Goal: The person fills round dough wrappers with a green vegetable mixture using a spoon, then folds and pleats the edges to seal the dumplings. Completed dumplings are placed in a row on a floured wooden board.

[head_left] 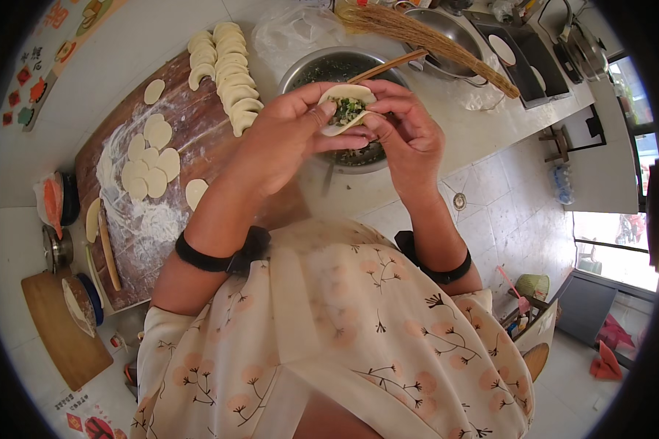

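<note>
Both my left hand [289,128] and my right hand [406,135] grip a round dough wrapper [338,124] with chopped green filling [351,110] on it, its edges bent up between my thumbs and fingers. Beneath my hands is a steel bowl [294,74] of dark green filling, partly hidden, with wooden chopsticks [406,59] across it. To the left, rows of folded dumplings [233,77] sit on a floured wooden board [198,110], along with loose flat wrappers [154,179] and a rolling pin [110,256].
A straw brush [447,51] lies over a steel pan [428,22] at the back, beside a dark sink [512,66] and plastic bags [285,33]. The counter edge curves away at the right, above a tiled floor [490,197]. Another cutting board [55,322] is at lower left.
</note>
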### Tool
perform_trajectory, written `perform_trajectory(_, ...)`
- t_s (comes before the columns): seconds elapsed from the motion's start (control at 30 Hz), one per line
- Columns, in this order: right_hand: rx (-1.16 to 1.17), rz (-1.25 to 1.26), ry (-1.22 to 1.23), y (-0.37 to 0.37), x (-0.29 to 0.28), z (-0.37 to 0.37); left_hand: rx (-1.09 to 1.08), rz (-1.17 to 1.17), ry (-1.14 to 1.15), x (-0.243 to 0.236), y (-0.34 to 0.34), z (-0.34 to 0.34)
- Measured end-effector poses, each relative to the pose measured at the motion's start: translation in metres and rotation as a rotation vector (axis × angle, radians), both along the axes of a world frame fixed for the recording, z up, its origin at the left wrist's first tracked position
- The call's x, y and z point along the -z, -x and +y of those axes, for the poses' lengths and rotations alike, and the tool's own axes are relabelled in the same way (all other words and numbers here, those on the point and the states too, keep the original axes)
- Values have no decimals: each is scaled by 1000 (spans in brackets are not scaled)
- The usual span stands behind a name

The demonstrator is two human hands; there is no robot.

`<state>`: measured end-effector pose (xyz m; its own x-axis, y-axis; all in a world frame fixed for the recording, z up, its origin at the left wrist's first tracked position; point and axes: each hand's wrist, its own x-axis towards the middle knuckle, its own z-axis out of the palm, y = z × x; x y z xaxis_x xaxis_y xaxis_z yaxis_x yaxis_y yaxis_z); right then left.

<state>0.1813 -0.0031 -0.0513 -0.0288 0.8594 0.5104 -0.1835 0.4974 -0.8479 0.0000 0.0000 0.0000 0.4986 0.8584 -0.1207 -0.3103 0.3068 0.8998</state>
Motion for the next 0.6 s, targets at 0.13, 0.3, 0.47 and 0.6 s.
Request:
perform_trajectory(0.13, 27, 13, 37, -1, -1, 0, -26, -7, -10, 2, -5, 5)
perform_trajectory(0.3, 66, -41, 9, -7, -5, 0, -27, 8, -4, 5, -11, 7)
perform_trajectory(0.47, 79, -49, 11, -11, -5, 1, 29, -21, -12, 5, -12, 10)
perform_trajectory(0.6, 141, -56, 5, -11, -2, 1, 21, -53, 16, 4, -12, 14)
